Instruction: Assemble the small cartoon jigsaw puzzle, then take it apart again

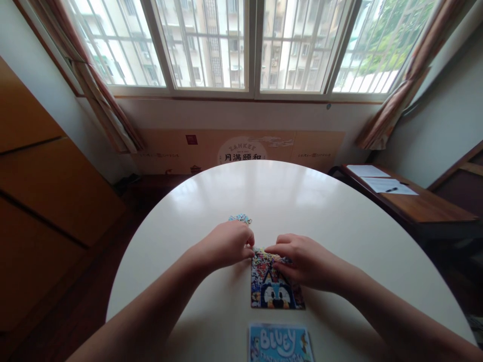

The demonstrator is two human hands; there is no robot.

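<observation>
A partly built jigsaw puzzle (277, 296) lies flat on the white table, a blue cartoon dog's face at its near end and a busy, many-coloured pattern above. My left hand (232, 243) is at its far left corner, thumb and fingers pinched together; whatever is between the fingertips is too small and hidden to make out. From the other side, my right hand (302, 257) rests with fingers stretched out and apart over the puzzle's far right part, covering that corner. Just beyond my left hand sits a small pile of loose bluish puzzle pieces (241, 218).
Nearer to me on the round white table (181, 211) lies a blue sheet or box lid marked BLUEY (279, 344), cut off by the frame's bottom. At right stands a wooden side table (433, 211) bearing papers (377, 183) and a pen. Windows and a printed cardboard panel (313, 146) are behind.
</observation>
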